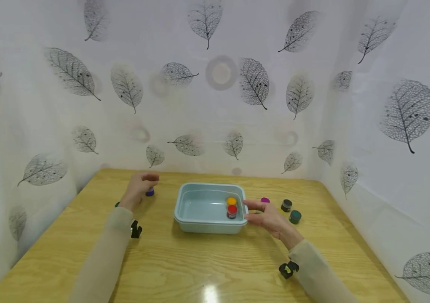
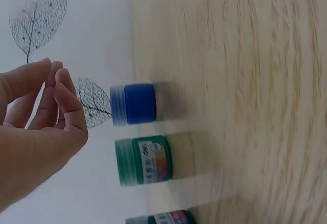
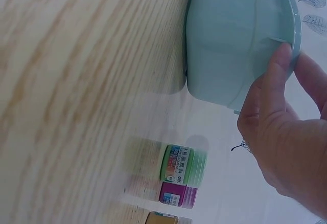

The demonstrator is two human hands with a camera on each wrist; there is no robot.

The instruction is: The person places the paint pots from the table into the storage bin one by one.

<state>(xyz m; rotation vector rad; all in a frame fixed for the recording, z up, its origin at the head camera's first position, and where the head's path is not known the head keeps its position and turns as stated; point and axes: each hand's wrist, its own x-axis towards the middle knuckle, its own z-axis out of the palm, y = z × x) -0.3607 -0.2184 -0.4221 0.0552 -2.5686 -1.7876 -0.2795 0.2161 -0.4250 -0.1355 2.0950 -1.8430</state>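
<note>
A light blue plastic basin (image 1: 210, 228) stands mid-table, holding a red paint jar (image 1: 231, 211) and an orange-yellow one (image 1: 231, 201). My right hand (image 1: 271, 219) pinches the basin's right rim between thumb and fingers, as the right wrist view also shows. Over on the left, my left hand (image 1: 137, 190) hovers above a blue paint jar (image 2: 134, 104), with its fingers loosely bent and nothing between them. That jar stands upright on the table, apart from the hand. Beside it are a green jar (image 2: 148, 160) and a darker green jar (image 2: 166, 217), partly cut off.
Right of the basin stand a black jar (image 1: 286, 205), a dark teal jar (image 1: 295, 216) and a purple jar (image 3: 177, 194). A light green jar (image 3: 179, 164) and a brownish one (image 3: 161, 218) are near it. A leaf-patterned curtain (image 1: 215, 105) borders the wooden table (image 1: 199, 265).
</note>
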